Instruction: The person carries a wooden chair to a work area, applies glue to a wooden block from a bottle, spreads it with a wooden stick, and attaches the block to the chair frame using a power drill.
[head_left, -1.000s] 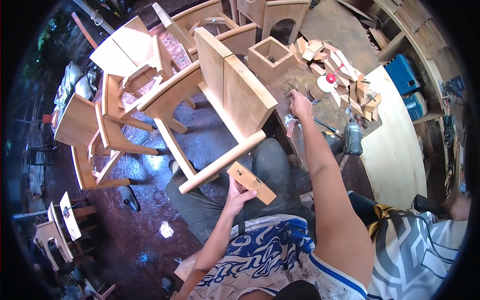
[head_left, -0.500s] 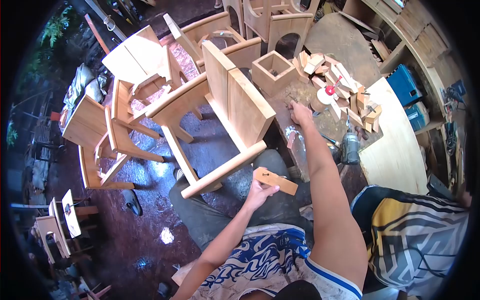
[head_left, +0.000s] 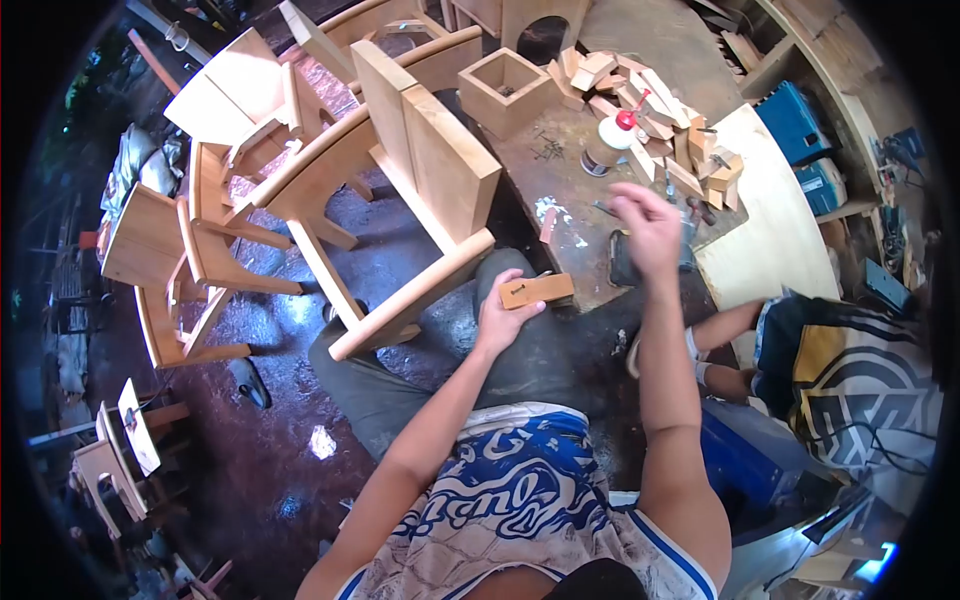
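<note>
My left hand [head_left: 508,312] grips a small wooden block [head_left: 537,291] above my thigh. A dark hole or screw shows near one end of the block's upper face. My right hand [head_left: 650,228] is raised over the bench edge with fingers curled; anything between them is too small to make out. Behind that hand lies a cordless drill [head_left: 688,246], partly hidden by it. A glue bottle with a red cap [head_left: 607,146] stands just beyond. Loose screws [head_left: 548,148] lie in a small heap on the workbench [head_left: 525,175].
An unfinished wooden chair [head_left: 440,150] lies in front of my knees. More chairs [head_left: 205,240] stand at left. A square wooden box [head_left: 505,92] and a pile of wood offcuts [head_left: 660,110] sit on the bench. Another person [head_left: 850,370] is close at my right.
My right hand has drawn back from the screw heap toward me and to the right, with fingers curled. The block in my left hand has turned more level. My view has shifted.
</note>
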